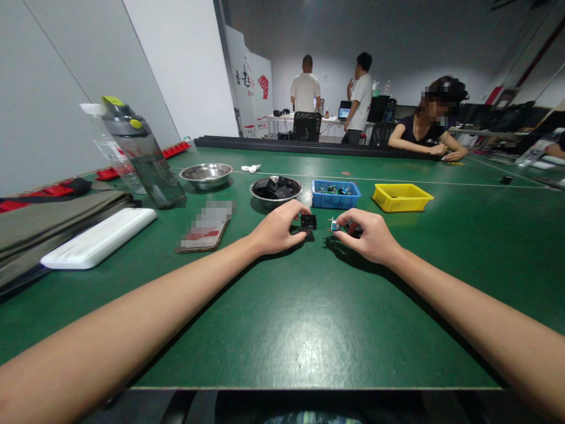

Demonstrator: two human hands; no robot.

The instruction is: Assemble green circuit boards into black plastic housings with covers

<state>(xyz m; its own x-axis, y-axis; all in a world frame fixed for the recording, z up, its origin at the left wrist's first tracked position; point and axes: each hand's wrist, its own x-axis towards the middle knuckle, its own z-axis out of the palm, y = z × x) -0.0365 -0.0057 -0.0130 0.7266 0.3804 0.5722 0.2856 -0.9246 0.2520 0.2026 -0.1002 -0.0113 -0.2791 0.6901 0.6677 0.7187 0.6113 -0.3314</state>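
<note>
My left hand (281, 228) is closed on a small black plastic case (308, 222), pinched between thumb and fingers with its open side facing right. Across a narrow gap, my right hand (369, 234) grips a small blue-and-white electronic part (334, 225) with metal pins pointing left. Something dark shows between the right fingers, partly hidden. Just behind the left hand stands a steel bowl (256, 197) of black cases (278, 187). A blue bin (336, 201) with small green and metal parts sits behind the right hand.
A yellow bin (402, 204) is at the right and another steel bowl (206, 175) at the left. Left of my arm lie a phone (207, 229), a white power bank (99, 238), a tilted water bottle (148, 159) and a bag (57, 224). A co-worker (428, 126) sits across the table.
</note>
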